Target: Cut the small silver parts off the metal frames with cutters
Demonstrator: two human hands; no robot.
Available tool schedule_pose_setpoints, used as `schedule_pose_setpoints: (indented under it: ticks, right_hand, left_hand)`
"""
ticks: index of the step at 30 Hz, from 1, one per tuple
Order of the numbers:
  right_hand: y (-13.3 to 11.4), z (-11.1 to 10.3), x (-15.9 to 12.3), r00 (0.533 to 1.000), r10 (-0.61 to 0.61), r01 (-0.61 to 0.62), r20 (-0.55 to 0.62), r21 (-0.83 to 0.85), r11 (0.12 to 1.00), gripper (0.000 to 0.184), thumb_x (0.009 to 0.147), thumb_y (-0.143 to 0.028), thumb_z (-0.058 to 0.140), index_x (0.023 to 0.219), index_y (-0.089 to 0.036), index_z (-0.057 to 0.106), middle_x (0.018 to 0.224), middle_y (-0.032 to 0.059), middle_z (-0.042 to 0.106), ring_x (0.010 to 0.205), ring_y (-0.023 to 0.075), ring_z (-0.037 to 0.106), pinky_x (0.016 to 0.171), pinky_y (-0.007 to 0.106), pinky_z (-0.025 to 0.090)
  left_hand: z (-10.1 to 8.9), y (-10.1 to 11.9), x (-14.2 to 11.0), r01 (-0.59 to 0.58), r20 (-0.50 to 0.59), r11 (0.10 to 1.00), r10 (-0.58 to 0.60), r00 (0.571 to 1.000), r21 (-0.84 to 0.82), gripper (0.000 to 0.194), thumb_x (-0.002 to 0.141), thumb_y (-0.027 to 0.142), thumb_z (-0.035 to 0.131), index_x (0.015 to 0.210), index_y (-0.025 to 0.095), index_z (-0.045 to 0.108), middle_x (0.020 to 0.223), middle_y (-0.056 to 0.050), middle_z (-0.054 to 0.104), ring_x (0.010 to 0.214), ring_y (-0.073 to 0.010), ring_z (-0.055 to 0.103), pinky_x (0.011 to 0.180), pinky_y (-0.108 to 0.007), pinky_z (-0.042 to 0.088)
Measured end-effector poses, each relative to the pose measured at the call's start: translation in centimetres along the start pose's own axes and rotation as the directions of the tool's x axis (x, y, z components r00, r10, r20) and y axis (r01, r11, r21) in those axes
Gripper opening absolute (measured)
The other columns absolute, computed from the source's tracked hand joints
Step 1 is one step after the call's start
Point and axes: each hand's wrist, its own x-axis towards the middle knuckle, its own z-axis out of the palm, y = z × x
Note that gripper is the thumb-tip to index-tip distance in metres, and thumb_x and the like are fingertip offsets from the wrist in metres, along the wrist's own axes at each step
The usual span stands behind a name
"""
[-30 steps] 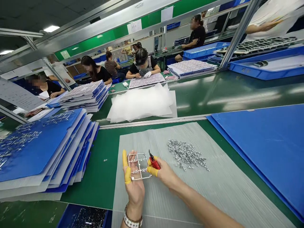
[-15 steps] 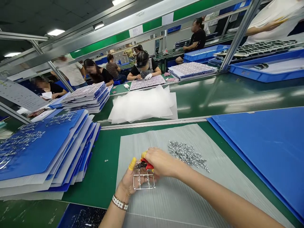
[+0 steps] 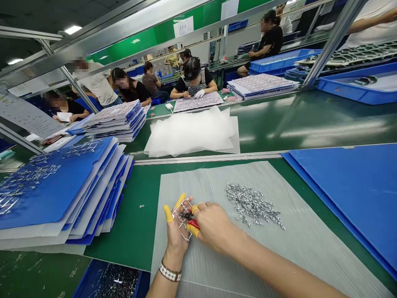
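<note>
My left hand [image 3: 176, 236], with yellow finger cots on its thumb and a finger, grips a small silver sprue frame [image 3: 185, 237] with twisted pieces in it. The frame is tilted over my palm. In my right hand [image 3: 214, 225], also with yellow finger cots, is a pair of red-handled cutting nippers [image 3: 194, 224]. Its dark jaws reach into the frame; whether they are closed on a bar I cannot tell. To the right, a pile of small silver twisted pieces [image 3: 252, 203] lies on the pale grey foam sheet [image 3: 211, 182].
Blue boards layered with foam [image 3: 83, 182] stand at left, silver frames [image 3: 29, 178] on top. Below the table edge is a blue bin [image 3: 89, 285] of scraps. Blue sheets [image 3: 347, 186] lie at right, white sheets [image 3: 190, 132] ahead. A co-worker [image 3: 194, 80] sits opposite.
My left hand has turned the frame from facing me squarely to a slant. The nippers have swung lower and now point left into it. The view has shifted slightly.
</note>
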Motion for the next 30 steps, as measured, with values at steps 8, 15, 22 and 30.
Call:
schedule_pose_setpoints:
  ticks: [8,15,22,30]
  right_hand:
    - [-0.4,-0.2,0.2,1.0,-0.001,0.001,0.007,-0.01,1.0,0.025,0.083,-0.036,0.053,0.088,-0.013,0.062,0.08,0.0119,0.066,0.074,0.0259,0.064,0.062,0.034,0.044]
    - [-0.4,-0.4,-0.1,0.999,-0.017,0.016,-0.033,-0.011,1.0,0.027,0.082,-0.038,0.052,0.089,-0.015,0.062,0.076,0.011,0.066,0.074,0.027,0.065,0.062,0.035,0.044]
    - [-0.5,-1.0,-0.3,1.0,-0.021,0.021,-0.006,-0.028,0.999,0.024,0.082,-0.035,0.052,0.089,-0.015,0.064,0.077,0.0119,0.067,0.074,0.0262,0.065,0.062,0.033,0.044]
    - [-0.5,-1.4,-0.3,0.998,-0.056,0.055,-0.001,-0.053,0.997,0.02,0.082,-0.032,0.056,0.086,-0.015,0.065,0.076,0.0118,0.067,0.069,0.0237,0.065,0.058,0.031,0.044]
  left_hand:
    - [-0.4,-0.5,-0.3,-0.092,0.017,0.994,0.091,0.996,0.057,0.072,0.077,0.072,0.036,0.11,0.015,0.066,0.104,-0.015,0.067,0.097,-0.0272,0.061,0.086,-0.038,0.045]
    - [-0.8,-0.6,-0.3,-0.136,0.039,0.986,0.133,0.99,0.099,0.068,0.079,0.069,0.037,0.115,0.017,0.063,0.105,-0.013,0.067,0.099,-0.0265,0.06,0.091,-0.039,0.042]
    - [-1.3,-1.0,-0.2,-0.141,0.035,0.978,0.137,0.99,0.156,0.069,0.079,0.07,0.037,0.111,0.016,0.065,0.106,-0.014,0.066,0.101,-0.0274,0.059,0.092,-0.04,0.042]
    - [-1.4,-1.1,-0.2,-0.191,0.079,0.955,0.177,0.981,0.227,0.064,0.082,0.066,0.036,0.111,0.017,0.065,0.112,-0.014,0.065,0.104,-0.0267,0.058,0.095,-0.041,0.04]
